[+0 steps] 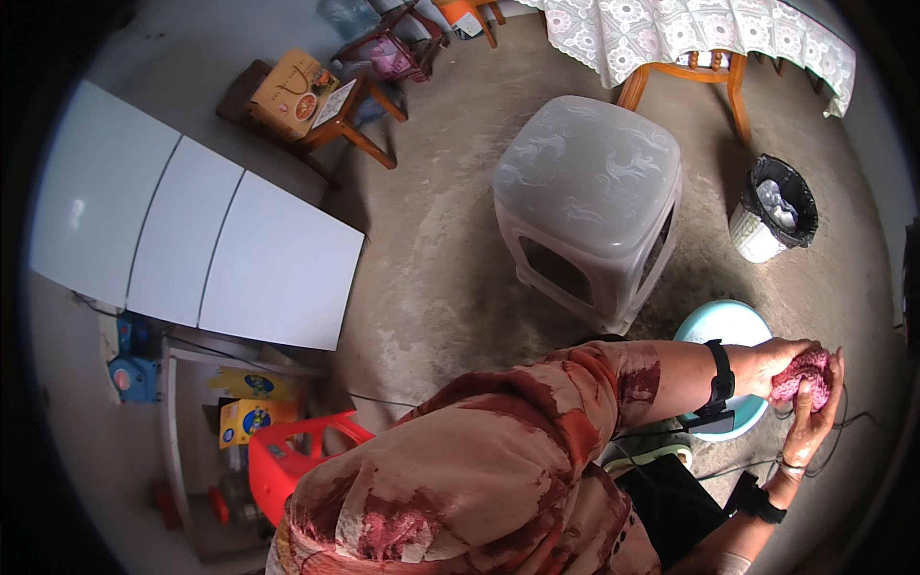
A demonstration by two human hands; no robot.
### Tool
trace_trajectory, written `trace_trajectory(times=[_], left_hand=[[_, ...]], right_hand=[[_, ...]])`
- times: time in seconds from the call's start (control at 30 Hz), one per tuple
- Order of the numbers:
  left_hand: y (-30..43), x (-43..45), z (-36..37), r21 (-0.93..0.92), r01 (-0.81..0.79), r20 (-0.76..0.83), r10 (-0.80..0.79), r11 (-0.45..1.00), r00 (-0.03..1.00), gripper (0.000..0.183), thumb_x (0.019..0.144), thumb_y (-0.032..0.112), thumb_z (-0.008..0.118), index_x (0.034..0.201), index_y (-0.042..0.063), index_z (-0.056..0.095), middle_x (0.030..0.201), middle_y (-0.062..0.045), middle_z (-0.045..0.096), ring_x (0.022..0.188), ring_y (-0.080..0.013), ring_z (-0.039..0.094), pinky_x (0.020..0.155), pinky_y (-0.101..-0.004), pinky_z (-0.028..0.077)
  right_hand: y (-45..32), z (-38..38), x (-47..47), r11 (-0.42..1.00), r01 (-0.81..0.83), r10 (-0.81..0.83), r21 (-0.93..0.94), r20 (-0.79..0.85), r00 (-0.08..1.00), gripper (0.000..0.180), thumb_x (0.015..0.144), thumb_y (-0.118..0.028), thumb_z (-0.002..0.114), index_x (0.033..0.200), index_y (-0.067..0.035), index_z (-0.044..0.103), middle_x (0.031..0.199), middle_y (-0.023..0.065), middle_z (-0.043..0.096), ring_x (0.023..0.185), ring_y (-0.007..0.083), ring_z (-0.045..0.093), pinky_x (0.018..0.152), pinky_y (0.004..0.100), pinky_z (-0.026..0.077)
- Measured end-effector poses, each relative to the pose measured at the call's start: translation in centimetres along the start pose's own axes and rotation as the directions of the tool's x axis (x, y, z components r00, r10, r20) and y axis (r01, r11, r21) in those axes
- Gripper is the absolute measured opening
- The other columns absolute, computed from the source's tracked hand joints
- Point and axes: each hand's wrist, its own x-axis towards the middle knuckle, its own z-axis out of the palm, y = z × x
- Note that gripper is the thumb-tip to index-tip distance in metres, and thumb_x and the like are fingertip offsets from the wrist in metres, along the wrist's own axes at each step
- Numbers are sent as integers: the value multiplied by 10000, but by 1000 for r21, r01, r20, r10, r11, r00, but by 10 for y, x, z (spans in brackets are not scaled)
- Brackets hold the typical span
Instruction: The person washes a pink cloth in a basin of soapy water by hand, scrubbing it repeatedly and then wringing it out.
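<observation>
A crumpled, dark pink textured cloth [799, 378] is bunched up between my two hands at the right side of the view. My left hand [767, 365] grips it from one side, while the fingers of my right hand [811, 425] wrap around it from the other. Skin on the right hand looks wet. Partly below the hands, a light turquoise plastic basin [724, 322] rests on the floor, with my left forearm hiding its middle. Black bands are strapped on both forearms, and a bracelet circles my right wrist.
Beyond the basin stand a lined waste bin [762, 233] and a pale plastic stool [586, 172]. Dark cables [837, 438] lie on the floor near my right hand. A red plastic chair [287, 460] is behind me; a white cabinet [280, 259] stands leftward in view.
</observation>
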Motion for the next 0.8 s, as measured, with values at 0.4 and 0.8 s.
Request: trace_trajectory(times=[0.4,0.8], left_hand=[[10,-12,13,122,152,-120,-138,981,983,275,802,420,476,755,177,595,740,-10,587,649,-170,499,522,-316,341],[-37,39,-19,25,-13,-93,15,1000,996,292,898,235,373,794,51,576,674,-71,586,526,-201,520,449,-378,404]], right_hand=[[-42,4,3,917,189,-187,-350,40,982,703,755,-234,687,1338,-38,347,1392,139,334,1261,297,345,1042,402,272],[11,-4,-7,995,-88,88,-49,10,996,317,876,-188,581,1123,5,535,1106,92,544,1009,187,504,911,300,381]])
